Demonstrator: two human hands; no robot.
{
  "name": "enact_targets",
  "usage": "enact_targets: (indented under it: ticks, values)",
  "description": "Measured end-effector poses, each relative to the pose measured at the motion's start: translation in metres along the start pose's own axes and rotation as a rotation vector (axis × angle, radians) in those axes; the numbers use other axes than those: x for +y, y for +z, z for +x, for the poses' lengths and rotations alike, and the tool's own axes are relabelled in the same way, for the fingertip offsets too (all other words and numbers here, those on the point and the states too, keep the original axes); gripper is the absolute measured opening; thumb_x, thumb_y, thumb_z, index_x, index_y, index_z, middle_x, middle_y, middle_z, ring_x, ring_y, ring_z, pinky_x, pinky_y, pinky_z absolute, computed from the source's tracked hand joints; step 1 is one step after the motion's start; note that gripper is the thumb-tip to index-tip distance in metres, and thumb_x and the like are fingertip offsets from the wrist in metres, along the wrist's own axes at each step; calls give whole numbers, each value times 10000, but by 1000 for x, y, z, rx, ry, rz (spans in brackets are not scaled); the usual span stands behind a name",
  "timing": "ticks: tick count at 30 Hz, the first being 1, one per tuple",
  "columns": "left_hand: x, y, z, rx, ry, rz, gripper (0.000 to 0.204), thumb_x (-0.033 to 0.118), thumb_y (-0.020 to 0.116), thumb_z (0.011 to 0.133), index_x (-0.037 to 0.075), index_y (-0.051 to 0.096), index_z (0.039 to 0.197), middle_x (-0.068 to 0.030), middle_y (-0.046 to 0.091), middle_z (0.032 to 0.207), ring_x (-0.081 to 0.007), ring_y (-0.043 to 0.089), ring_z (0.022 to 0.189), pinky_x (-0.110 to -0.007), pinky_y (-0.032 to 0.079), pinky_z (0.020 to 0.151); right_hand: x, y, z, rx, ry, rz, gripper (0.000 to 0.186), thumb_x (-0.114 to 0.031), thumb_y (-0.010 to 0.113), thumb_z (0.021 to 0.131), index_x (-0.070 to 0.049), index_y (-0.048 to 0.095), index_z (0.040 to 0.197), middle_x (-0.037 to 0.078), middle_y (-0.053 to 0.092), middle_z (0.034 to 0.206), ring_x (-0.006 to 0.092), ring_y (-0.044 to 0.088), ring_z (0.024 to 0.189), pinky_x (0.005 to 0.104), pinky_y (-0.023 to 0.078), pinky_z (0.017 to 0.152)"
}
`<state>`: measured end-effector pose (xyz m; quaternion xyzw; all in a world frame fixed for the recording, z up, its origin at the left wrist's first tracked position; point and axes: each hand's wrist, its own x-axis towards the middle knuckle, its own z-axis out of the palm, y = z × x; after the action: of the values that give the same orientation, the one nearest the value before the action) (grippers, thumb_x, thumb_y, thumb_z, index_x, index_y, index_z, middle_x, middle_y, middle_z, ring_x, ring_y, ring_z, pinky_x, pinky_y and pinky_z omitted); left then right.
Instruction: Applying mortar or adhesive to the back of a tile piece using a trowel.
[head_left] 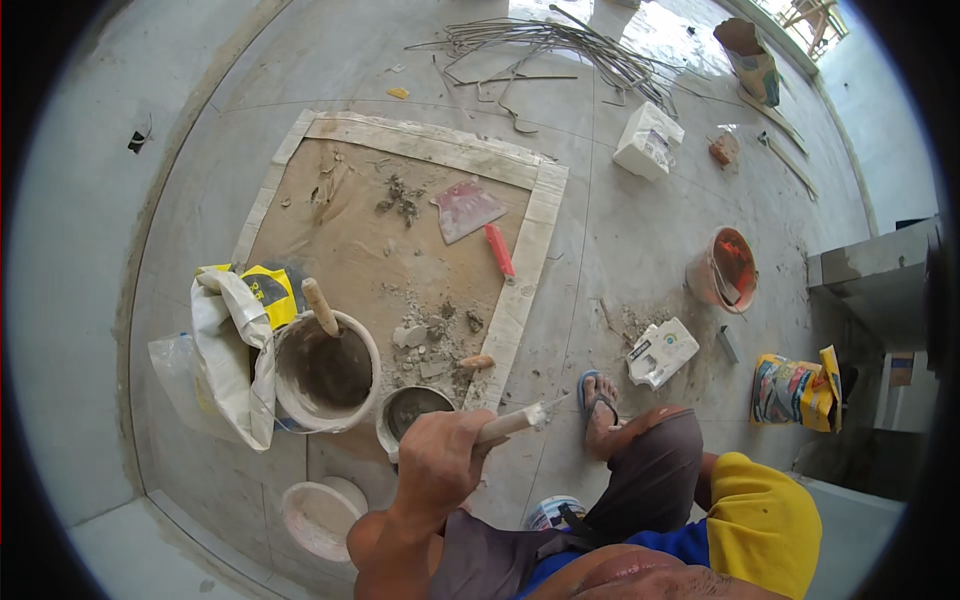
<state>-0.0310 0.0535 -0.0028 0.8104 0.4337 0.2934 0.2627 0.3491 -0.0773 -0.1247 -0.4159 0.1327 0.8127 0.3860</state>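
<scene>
My left hand (pixel 437 460) is closed around a pale stick-like tool (pixel 510 424) with a whitish crusted end and a thin tip pointing right. Its exact kind is unclear. Just left of the hand stands a small round pot (pixel 386 432) with grey mix inside. Beside that, a larger bucket (pixel 325 420) holds dark residue, and a wooden-handled tool (pixel 318 303) leans in it. A short wooden handle (pixel 477 361) lies among mortar crumbs beyond the hand. My right arm, in a yellow sleeve (pixel 765 515), passes behind my knee; the right hand is out of sight.
A taped brown sheet (pixel 370 235) bears a pink scraper (pixel 467 210) and a red handle (pixel 499 252). A white sack (pixel 232 350) stands left, a pale tub (pixel 318 535) nearer. To the right are an orange bucket (pixel 705 290) and yellow bag (pixel 790 392). Bent rods (pixel 560 50) lie far off.
</scene>
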Motion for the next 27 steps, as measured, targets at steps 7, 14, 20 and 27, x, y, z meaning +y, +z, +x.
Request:
enact_targets:
  ticks: [7,14,20,27]
  values:
    - [-57,22,22,292,-846,-78,361,231,676,897,-19,548,1122,-259,647,941,-469,613,890,-498,468,748,-8,60,-109,127,88,128,679,-532,424,1000,-33,363,1456,103,465,1442,246,479,1284,446,383,1063]
    - [119,-59,41,-29,-818,74,415,247,701,867,-8,551,1159,-289,651,972,-488,619,926,-513,473,774,-8,105,-316,440,236,-711,878,-657,442,933,-14,257,1502,184,290,1551,297,327,1407,439,250,1145]
    - [274,-164,159,27,-801,183,481,259,716,854,-8,527,1206,-276,653,1021,-473,618,963,-502,470,805,-52,144,-409,341,360,-963,1006,-718,516,856,-11,240,1516,232,305,1533,376,398,1359,529,372,1066]
    - [260,-189,233,26,-791,265,628,272,727,846,-31,484,1340,-281,592,1237,-441,571,1131,-451,450,956,-147,135,-432,208,468,-989,844,-734,534,832,-229,376,1489,183,381,1509,415,424,1337,604,400,1017]
